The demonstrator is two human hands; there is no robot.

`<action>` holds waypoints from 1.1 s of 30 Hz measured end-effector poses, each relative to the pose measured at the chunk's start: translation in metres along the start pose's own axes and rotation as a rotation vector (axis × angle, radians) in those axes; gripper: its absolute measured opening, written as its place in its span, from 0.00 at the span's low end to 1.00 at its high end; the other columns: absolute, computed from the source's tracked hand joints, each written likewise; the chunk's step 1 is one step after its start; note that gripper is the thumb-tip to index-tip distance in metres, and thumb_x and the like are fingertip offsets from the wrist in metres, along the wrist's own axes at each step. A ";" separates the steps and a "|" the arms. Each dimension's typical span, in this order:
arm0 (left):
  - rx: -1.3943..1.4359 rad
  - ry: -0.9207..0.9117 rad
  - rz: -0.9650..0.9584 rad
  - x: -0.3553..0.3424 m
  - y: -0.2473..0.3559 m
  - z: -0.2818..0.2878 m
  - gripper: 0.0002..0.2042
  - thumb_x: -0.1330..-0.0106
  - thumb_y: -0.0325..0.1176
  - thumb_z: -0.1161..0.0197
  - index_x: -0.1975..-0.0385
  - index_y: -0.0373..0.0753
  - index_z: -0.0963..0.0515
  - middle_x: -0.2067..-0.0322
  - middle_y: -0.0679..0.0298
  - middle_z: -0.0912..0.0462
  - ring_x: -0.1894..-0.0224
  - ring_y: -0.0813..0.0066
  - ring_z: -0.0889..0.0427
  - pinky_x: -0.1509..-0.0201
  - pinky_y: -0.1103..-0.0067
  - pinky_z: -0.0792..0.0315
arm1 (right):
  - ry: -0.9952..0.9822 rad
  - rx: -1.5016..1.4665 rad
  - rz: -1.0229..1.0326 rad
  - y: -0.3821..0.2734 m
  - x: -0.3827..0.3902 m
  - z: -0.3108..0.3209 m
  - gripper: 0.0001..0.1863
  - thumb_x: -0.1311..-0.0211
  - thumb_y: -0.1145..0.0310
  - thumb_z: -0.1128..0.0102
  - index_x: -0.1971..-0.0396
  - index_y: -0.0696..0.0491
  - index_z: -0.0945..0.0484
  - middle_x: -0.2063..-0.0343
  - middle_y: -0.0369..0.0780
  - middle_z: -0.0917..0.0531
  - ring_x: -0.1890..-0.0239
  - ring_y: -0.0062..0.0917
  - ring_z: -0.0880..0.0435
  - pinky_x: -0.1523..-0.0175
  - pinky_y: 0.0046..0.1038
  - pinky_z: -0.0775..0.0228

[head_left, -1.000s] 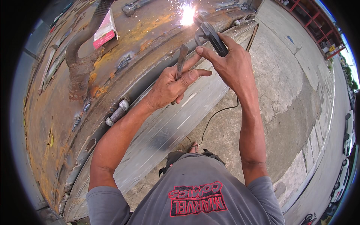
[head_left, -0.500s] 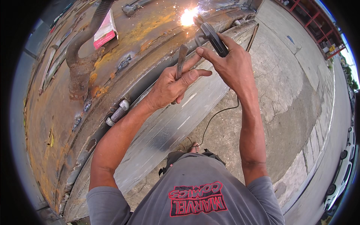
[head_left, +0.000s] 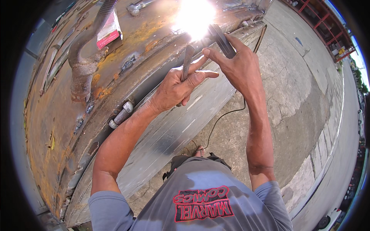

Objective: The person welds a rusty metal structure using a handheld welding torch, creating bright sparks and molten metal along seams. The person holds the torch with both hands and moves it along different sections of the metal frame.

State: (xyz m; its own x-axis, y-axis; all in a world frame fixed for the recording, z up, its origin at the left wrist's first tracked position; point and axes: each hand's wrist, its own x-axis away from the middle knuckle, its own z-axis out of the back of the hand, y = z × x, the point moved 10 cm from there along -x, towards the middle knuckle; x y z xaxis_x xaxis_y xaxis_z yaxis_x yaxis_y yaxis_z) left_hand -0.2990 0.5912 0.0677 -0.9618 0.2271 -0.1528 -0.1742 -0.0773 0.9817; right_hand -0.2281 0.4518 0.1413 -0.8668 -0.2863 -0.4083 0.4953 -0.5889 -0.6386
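Note:
My right hand [head_left: 235, 63] is closed around a black welding electrode holder [head_left: 222, 41]. Beyond its jaw a white welding arc [head_left: 195, 17] glares over the rusty steel surface [head_left: 154, 32], hiding the rod tip and the spot it strikes. My left hand [head_left: 178, 85] grips a flat, narrow metal bar [head_left: 187, 59], possibly a chisel, tilted upright between thumb and fingers. Its index finger reaches out to the right hand near the holder, and another finger points right. Both hands are above the edge of the steel piece.
A bent, rusty pipe [head_left: 79, 57] rises at the left beside a pink-and-white box [head_left: 108, 34]. A short thick bolt-like piece [head_left: 121, 114] lies along the steel edge. A black cable [head_left: 219, 122] hangs down toward the concrete floor [head_left: 304, 92]. Another metal rod [head_left: 139, 7] lies at the back.
The arc has grown from a small sparking spot to a large white glare, brightening my arms and shirt. The electrode holder has shifted slightly; my left hand stays nearly still.

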 end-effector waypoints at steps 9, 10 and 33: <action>0.007 0.006 -0.033 -0.002 0.004 -0.003 0.31 0.19 0.51 0.47 0.23 0.41 0.36 0.46 0.52 0.11 0.87 0.94 0.32 0.83 0.89 0.27 | 0.001 -0.039 -0.018 0.003 0.000 -0.001 0.37 0.40 0.46 0.23 0.45 0.63 0.17 0.77 0.47 0.13 0.73 0.31 0.10 0.71 0.34 0.21; 0.014 0.007 -0.027 -0.002 0.004 -0.003 0.32 0.20 0.53 0.45 0.23 0.41 0.36 0.46 0.53 0.11 0.87 0.92 0.31 0.83 0.89 0.27 | 0.004 -0.039 -0.010 0.003 0.000 -0.001 0.36 0.40 0.46 0.23 0.45 0.64 0.17 0.77 0.47 0.13 0.73 0.31 0.10 0.71 0.35 0.21; 0.026 0.011 -0.007 -0.001 0.002 -0.002 0.33 0.21 0.54 0.44 0.22 0.44 0.37 0.46 0.58 0.11 0.87 0.89 0.30 0.83 0.87 0.28 | -0.012 -0.050 -0.024 0.005 -0.002 -0.002 0.35 0.39 0.47 0.23 0.46 0.63 0.16 0.79 0.44 0.14 0.74 0.30 0.11 0.71 0.34 0.22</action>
State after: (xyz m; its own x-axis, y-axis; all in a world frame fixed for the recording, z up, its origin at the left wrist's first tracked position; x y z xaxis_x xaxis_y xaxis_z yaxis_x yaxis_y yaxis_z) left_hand -0.2985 0.5887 0.0693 -0.9628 0.2173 -0.1608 -0.1757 -0.0506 0.9831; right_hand -0.2241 0.4513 0.1378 -0.8789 -0.2816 -0.3849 0.4764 -0.5574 -0.6800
